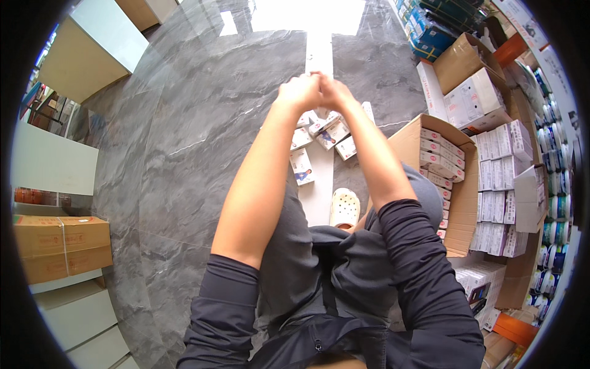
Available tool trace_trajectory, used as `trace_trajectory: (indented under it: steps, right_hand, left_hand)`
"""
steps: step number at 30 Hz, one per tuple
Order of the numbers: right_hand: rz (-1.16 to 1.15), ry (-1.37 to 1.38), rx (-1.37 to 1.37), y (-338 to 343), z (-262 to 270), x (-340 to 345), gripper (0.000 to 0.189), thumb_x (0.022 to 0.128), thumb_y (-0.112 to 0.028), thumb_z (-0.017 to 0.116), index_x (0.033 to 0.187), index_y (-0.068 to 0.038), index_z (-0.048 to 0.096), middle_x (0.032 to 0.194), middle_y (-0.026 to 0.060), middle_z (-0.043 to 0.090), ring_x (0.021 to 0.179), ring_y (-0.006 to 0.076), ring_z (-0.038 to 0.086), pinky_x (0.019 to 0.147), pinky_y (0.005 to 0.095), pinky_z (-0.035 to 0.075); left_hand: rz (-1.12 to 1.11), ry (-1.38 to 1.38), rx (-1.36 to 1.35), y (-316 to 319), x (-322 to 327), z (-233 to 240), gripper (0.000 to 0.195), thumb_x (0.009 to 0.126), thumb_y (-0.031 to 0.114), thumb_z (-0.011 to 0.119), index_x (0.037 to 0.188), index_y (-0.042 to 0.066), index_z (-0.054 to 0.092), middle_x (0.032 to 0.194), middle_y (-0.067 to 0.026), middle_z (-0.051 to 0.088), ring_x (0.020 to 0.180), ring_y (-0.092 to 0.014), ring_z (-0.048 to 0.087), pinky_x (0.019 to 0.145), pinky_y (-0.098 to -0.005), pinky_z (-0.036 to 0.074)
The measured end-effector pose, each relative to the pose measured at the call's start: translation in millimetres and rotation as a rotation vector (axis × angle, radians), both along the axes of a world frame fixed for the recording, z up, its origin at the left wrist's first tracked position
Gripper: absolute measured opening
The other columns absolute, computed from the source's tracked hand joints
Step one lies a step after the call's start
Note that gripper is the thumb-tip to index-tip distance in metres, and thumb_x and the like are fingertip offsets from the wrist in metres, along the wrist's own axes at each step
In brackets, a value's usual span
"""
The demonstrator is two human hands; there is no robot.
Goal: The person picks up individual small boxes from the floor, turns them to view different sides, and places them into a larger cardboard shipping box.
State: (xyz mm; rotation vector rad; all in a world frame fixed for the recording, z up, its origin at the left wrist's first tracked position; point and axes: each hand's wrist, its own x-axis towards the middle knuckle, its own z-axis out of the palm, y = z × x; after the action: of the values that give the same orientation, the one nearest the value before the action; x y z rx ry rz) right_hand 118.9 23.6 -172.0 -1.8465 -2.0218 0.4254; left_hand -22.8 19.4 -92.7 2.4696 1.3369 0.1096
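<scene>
My left hand (pixel 300 94) and my right hand (pixel 337 93) meet in front of me above the floor, fingers curled towards each other. Their backs face the camera, so whatever lies between the fingers is hidden. Below them several small white printed boxes lie loosely piled. One white box (pixel 302 167) lies nearest me, while another box (pixel 333 134) with a printed figure lies tilted among the rest. A third box (pixel 346 148) rests under my right forearm.
An open cardboard carton (pixel 454 246) beside my right knee holds rows of similar small boxes (pixel 438 159). Stacked white boxes (pixel 495 170) and shelves stand beyond it. A strapped brown carton (pixel 64 249) sits at left. My cream clog (pixel 345 206) is between the boxes and carton.
</scene>
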Motion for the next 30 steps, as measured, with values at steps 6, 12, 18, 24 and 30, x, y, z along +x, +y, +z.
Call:
trace_trajectory:
  steps: [6,12,18,24,30]
  right_hand:
    - [-0.014,-0.004,0.307,-25.6,109.8,25.7,0.08,0.063,-0.028,0.075,0.129,-0.002,0.036,0.109,0.0174,0.059,0.102,0.0304,0.057,0.089,0.0367,0.046]
    - [-0.18,0.163,0.669,-66.8,132.7,41.4,0.068,0.065,-0.027,0.074,0.117,-0.002,0.038,0.111,0.0188,0.053,0.103,0.0329,0.055,0.082,0.0406,0.048]
    - [-0.248,0.078,0.764,-96.8,125.9,48.9,0.068,0.066,-0.027,0.073,0.117,-0.003,0.035,0.108,0.016,0.05,0.101,0.0332,0.053,0.075,0.0431,0.049]
    - [-0.328,0.049,0.815,-103.5,134.9,45.9,0.064,0.065,-0.026,0.072,0.114,-0.004,0.037,0.106,0.0142,0.05,0.098,0.0318,0.055,0.068,0.0436,0.052]
    - [-0.214,-0.053,0.928,-102.6,137.2,46.4,0.056,0.069,-0.025,0.067,0.112,-0.004,0.038,0.101,0.0134,0.053,0.092,0.0311,0.057,0.062,0.0414,0.054]
  left_hand:
    - [0.114,-0.599,0.081,-3.5,-11.2,18.4,0.032,0.084,0.02,0.058,0.115,0.013,0.057,0.115,-0.0122,0.056,0.092,-0.022,0.061,0.079,-0.0341,0.048]
    - [-0.073,-0.857,0.239,-26.4,3.0,48.2,0.021,0.084,0.023,0.06,0.104,0.018,0.066,0.114,-0.009,0.056,0.095,-0.02,0.06,0.076,-0.0301,0.05]
    - [-0.059,-0.819,0.495,-65.1,31.7,73.2,0.019,0.083,0.029,0.063,0.097,0.019,0.069,0.108,-0.004,0.06,0.083,-0.018,0.064,0.064,-0.0271,0.054]
    - [-0.029,-0.699,0.658,-77.9,44.0,75.3,0.025,0.083,0.037,0.061,0.099,0.019,0.068,0.106,-0.0025,0.061,0.095,-0.022,0.059,0.073,-0.0352,0.051]
    - [0.05,-0.611,0.658,-80.3,54.4,66.7,0.029,0.087,0.035,0.054,0.097,0.011,0.066,0.111,-0.0058,0.056,0.102,-0.025,0.056,0.07,-0.037,0.052]
